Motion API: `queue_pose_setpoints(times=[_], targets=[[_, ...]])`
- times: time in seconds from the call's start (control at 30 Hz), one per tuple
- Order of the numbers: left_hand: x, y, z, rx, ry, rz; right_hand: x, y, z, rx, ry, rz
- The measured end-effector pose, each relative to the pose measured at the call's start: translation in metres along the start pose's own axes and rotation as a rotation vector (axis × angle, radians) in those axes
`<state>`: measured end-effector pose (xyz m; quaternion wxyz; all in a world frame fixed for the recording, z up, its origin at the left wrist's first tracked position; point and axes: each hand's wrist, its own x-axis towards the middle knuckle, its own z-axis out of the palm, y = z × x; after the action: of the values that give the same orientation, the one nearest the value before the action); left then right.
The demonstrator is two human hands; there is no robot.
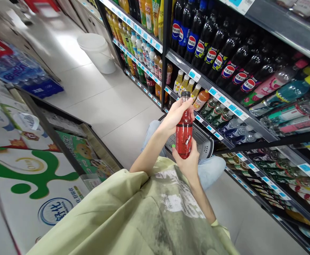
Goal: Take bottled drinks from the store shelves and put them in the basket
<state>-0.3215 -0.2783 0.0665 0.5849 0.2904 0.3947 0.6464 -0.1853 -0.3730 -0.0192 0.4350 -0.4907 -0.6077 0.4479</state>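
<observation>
A plastic drink bottle [184,136] with a red label and a dark cap is held nearly upright in front of my chest. My left hand [178,112] is wrapped around its upper part, just below the cap. Lower down, my right hand [189,161] grips the bottle near its base, with the fingers partly hidden behind it. Under the hands, between my knees, stands a grey shopping basket [206,140] with perforated sides; most of its inside is hidden. A small green spot beside the right thumb is too small to name.
Shelves with blue price tags [228,102] run along the right, holding several cola bottles [210,55] and small yellow-labelled bottles [183,85]. A white bucket [98,53] stands on the floor [117,102]. Stacked cartons [24,177] and water packs [38,76] line the left.
</observation>
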Motion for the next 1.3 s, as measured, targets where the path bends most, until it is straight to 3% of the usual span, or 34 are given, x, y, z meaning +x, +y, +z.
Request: queue_pose_setpoints(times=[0.13, 0.23, 0.33, 0.43, 0.63, 0.7, 0.9, 1.03, 1.2, 1.3], targets=[[-0.002, 0.002, 0.002, -0.021, -0.036, -0.011, -0.002, 0.000, -0.005, 0.349, -0.247, 0.176], [-0.001, 0.004, 0.002, -0.060, 0.000, -0.015, -0.002, -0.001, -0.006, 0.713, -0.449, 0.359], [0.000, 0.005, 0.001, -0.100, 0.033, 0.001, 0.000, -0.005, -0.006, 0.947, -0.580, 0.446], [0.001, 0.006, -0.002, -0.089, 0.017, -0.007, -0.001, -0.009, -0.003, 0.928, -0.544, 0.465], [-0.001, 0.002, -0.005, -0.028, 0.008, 0.017, 0.001, -0.009, 0.007, 0.433, -0.112, 0.237], [-0.001, 0.000, -0.004, -0.013, 0.023, 0.027, 0.002, -0.008, 0.007, 0.342, -0.060, 0.173], [0.000, -0.004, -0.002, -0.005, 0.010, -0.008, -0.001, -0.006, 0.002, 0.476, -0.218, 0.264], [0.001, -0.003, -0.003, -0.021, 0.020, -0.021, -0.003, -0.010, -0.001, 0.706, -0.304, 0.422], [0.000, 0.002, -0.004, -0.041, 0.059, -0.032, 0.000, -0.005, -0.009, 1.075, -0.592, 0.598], [0.000, 0.003, -0.003, -0.058, 0.072, -0.015, 0.001, 0.004, -0.010, 1.283, -0.670, 0.634]])
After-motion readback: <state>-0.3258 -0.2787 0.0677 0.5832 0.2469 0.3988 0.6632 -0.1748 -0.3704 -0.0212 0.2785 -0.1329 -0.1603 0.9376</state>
